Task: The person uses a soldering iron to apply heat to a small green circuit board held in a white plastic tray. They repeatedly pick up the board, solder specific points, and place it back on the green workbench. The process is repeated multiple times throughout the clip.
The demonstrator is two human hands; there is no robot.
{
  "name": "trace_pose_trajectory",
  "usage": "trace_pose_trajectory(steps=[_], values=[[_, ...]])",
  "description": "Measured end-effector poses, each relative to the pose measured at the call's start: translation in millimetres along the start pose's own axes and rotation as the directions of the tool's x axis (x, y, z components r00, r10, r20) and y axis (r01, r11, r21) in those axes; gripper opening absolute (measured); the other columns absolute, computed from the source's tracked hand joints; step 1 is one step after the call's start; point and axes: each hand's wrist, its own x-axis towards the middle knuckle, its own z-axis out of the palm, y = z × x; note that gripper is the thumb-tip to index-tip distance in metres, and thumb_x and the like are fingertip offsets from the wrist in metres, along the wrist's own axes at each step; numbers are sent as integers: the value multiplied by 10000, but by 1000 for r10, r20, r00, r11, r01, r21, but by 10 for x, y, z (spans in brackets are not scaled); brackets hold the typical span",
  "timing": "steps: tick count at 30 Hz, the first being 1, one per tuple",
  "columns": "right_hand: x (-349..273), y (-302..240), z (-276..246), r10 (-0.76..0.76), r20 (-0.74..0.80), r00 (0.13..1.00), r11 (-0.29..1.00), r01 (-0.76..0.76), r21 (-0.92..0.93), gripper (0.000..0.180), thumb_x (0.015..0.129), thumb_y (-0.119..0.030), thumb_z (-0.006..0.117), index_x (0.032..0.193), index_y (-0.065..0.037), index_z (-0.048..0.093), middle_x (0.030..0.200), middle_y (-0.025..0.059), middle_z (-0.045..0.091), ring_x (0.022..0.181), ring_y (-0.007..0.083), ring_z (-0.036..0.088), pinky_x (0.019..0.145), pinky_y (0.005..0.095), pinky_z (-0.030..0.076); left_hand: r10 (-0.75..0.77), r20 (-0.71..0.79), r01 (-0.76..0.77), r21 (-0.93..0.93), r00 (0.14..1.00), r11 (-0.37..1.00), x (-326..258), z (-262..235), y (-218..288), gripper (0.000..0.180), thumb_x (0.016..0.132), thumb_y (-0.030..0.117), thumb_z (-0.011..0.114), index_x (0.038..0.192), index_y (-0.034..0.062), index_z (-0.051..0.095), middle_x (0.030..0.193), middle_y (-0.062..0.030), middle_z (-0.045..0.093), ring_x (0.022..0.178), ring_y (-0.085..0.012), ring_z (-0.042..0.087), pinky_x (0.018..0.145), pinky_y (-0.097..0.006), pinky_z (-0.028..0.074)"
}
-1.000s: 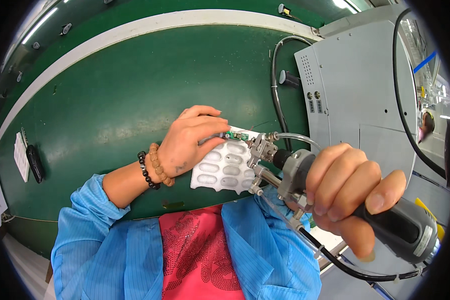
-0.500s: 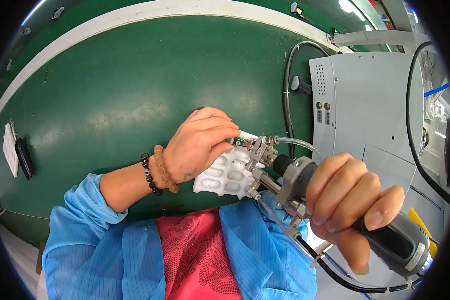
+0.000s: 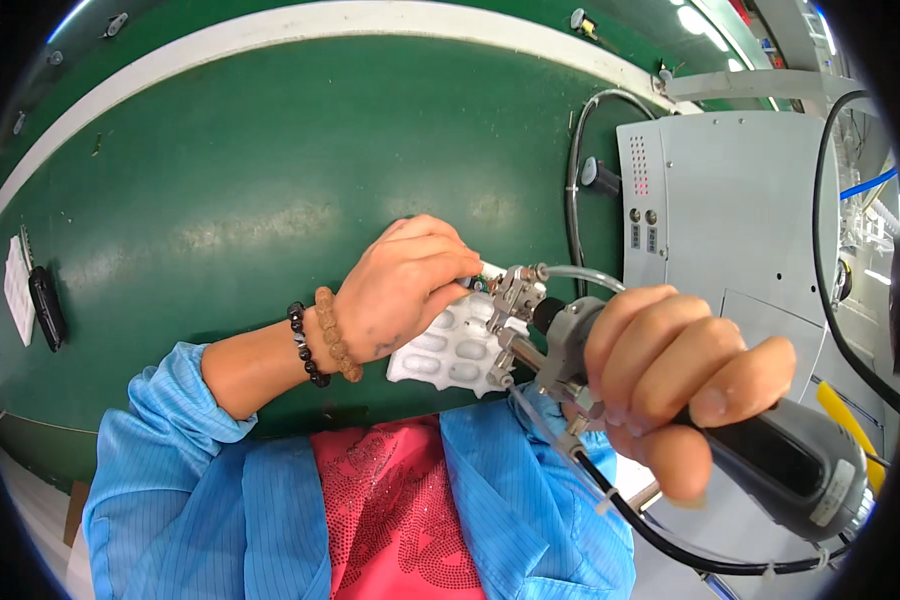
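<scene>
Item one: our left hand, fingers curled and pinched together on a small green circuit piece that shows only as a sliver at the fingertips. We hold it this way, we judge, so that the piece stays fixed right at the nose of the tool. The wrist is bent inward, back of the hand up, and two bead bracelets sit just behind it, ahead of the blue sleeve.

Item two: white moulded tray, with rows of oval pockets, lying under the heel and fingers of our left hand and between the two hands. It appears to be pinned down by that hand, which would also give the hand a rest to steady on.

Item three: our right hand, closed in a full fist around the grey body of a handheld power tool. The forearm is out of view; the tool runs from the lower right toward the left hand, tilted down at its nose.

Item four: metal tool head, touching or nearly touching the green piece; we cannot tell which. A clear tube and a black cable leave the tool, trailing away from the hands.

Item five: green bench top, beyond both hands. A grey machine housing stands past the right hand.
</scene>
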Motion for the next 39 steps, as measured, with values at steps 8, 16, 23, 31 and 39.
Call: trace_pose_trajectory(steps=[8,16,23,31,39], values=[[-235,-425,-125,-257,-216,942,962,271,40,381,868,-208,771,971,-51,440,621,21,525,460,129,525,406,267,444,25,29,-27,58,999,998,4,8,-17,300,730,81,788,1015,34,706,1021,-100,713,1001,-298,640,887,-403,506],[-452,-697,-266,-377,-305,874,919,395,-5,386,883,-217,754,961,-24,428,594,35,519,435,137,503,395,264,449,-15,23,14,50,1000,999,181,-290,260,266,732,109,818,981,51,744,1036,-119,714,1024,-289,644,887,-387,514],[-550,-672,-386,-318,-273,908,944,331,-1,385,835,-132,796,957,23,465,593,62,547,453,173,547,427,297,469,-191,-216,253,309,958,917,952,-1065,-102,320,785,195,792,1043,24,711,953,-152,716,893,-270,683,838,-359,518],[-524,-699,-446,-302,-308,902,951,309,-29,382,784,-121,840,884,37,508,567,64,551,436,180,555,408,303,473,196,-191,50,826,962,561,1954,-1312,-856,338,817,114,713,1135,24,644,1228,-153,624,1195,-340,540,1049,-429,424],[-484,-616,-471,-278,-304,911,961,265,-84,372,867,-194,771,901,-28,440,571,36,542,422,137,529,392,262,463,180,189,-258,589,965,766,2879,-411,-1276,386,870,163,685,1225,47,588,1257,-163,615,1196,-347,557,1019,-414,463]])
